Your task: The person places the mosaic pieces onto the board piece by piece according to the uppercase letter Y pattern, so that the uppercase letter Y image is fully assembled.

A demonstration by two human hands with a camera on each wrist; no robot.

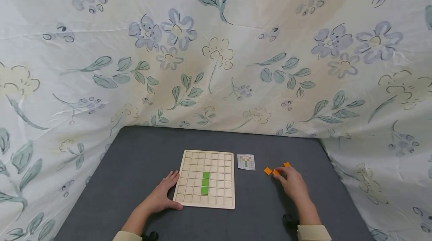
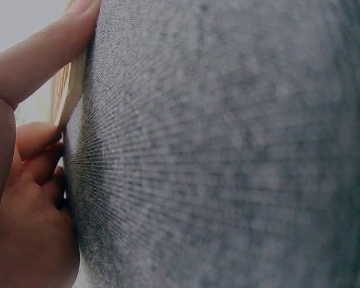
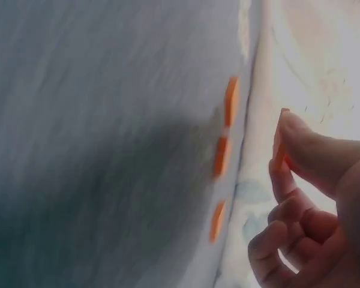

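A light wooden grid board (image 1: 219, 181) lies on the table, with three green square tiles (image 1: 205, 183) in a column in its cells. My left hand (image 1: 162, 192) rests at the board's left side, fingers spread along the edge and thumb at the near left corner. In the left wrist view, the thumb (image 2: 42, 57) presses against the board's edge (image 2: 72, 87). Right of the board, my right hand (image 1: 293, 184) pinches an orange tile (image 3: 279, 141) between thumb and fingertip, lifted off the table. Three more orange tiles (image 3: 221, 157) lie below it in the right wrist view.
A small printed pattern card (image 1: 246, 162) with coloured squares lies between the board and the orange tiles. The dark grey table (image 1: 148, 151) is bordered by a floral cloth (image 1: 216, 65) at the back and sides. A black strap piece (image 1: 289, 221) sits at the right wrist.
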